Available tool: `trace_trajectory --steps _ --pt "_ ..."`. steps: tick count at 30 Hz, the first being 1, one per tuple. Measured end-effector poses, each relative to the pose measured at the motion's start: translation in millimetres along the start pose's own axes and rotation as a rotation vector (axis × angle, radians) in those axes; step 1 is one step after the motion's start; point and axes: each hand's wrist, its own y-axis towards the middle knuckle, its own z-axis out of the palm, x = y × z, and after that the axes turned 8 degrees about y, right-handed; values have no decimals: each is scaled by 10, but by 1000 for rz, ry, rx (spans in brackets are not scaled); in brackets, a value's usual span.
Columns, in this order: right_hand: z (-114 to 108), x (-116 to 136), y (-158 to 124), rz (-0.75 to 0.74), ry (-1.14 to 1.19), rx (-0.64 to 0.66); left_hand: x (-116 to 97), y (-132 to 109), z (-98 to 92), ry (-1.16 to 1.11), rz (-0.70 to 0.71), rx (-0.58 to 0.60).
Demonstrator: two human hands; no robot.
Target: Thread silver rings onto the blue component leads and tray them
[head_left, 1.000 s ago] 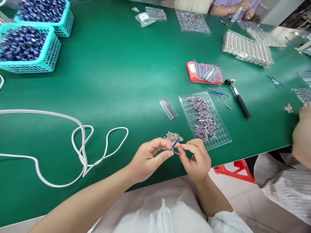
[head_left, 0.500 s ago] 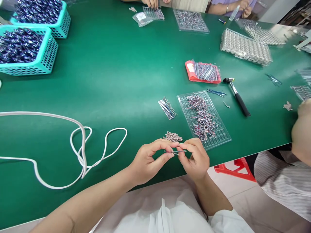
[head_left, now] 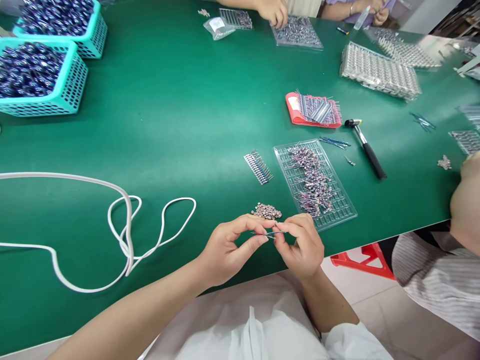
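Just over the near table edge, my left hand (head_left: 227,245) pinches some thin dark wires (head_left: 278,232) between thumb and fingers. Fingertip to fingertip with it, my right hand (head_left: 303,245) is closed on a tiny part (head_left: 275,224) at the wires, too small to make out. Directly beyond my fingers lies a heap of small brownish round pieces (head_left: 266,211). A clear plastic tray (head_left: 343,205) bearing a pile of small wired components (head_left: 315,182) sits by my right hand. Farther off rests a strip of wired components (head_left: 258,167).
White cord (head_left: 129,225) loops across the left. Two turquoise baskets (head_left: 71,97) of shiny dark parts stand far left. A hammer (head_left: 369,152), a red packet (head_left: 296,117) and a wrapped block (head_left: 380,72) lie right. Co-workers' hands (head_left: 273,11) are across the table; another person sits right.
Across the table, a co-worker's hand has moved right, from the small component tray to the larger one. My own hands have barely moved and keep the same pinch.
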Motion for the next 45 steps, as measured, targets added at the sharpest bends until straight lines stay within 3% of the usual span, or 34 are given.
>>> trace_trajectory --steps 16,31,37,45 --pt "2 14 1 24 27 -28 24 -14 -3 -38 -42 23" --pt "14 8 -17 38 64 -34 26 -10 20 -28 1 11" --pt "22 -4 -34 76 131 -32 5 9 14 -153 -125 -15" --pt "14 -5 -111 312 475 1 -11 54 36 -301 -322 -103"
